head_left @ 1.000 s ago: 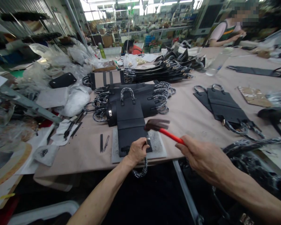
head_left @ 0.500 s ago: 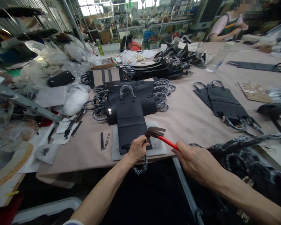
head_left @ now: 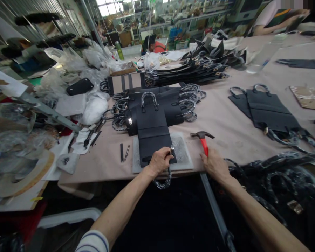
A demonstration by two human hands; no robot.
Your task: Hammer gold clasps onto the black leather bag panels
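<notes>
My left hand (head_left: 159,161) is closed around a short metal punch (head_left: 172,149), whose shiny top sticks up above the fingers. It stands over the near end of a black bag panel (head_left: 154,138), by a plastic-wrapped handle (head_left: 163,183) hanging past the table edge. Under the panel lies a grey stone slab (head_left: 185,148). To the right, my right hand (head_left: 215,163) grips the red handle of a claw hammer (head_left: 203,138). The hammer's head is low by the tabletop, apart from the punch. What the punch tip touches is hidden.
Behind the panel lie stacked black bag pieces (head_left: 173,108) with wrapped handles. A thin rod (head_left: 127,153) and a dark strip (head_left: 122,152) lie left of the slab. More bag panels (head_left: 271,108) are on the right. Plastic bags (head_left: 94,108) crowd the left; a co-worker (head_left: 274,19) sits far right.
The hammer has moved from above the punch to the right and down toward the tabletop. My left hand stays at the panel's near end. The view has shifted slightly.
</notes>
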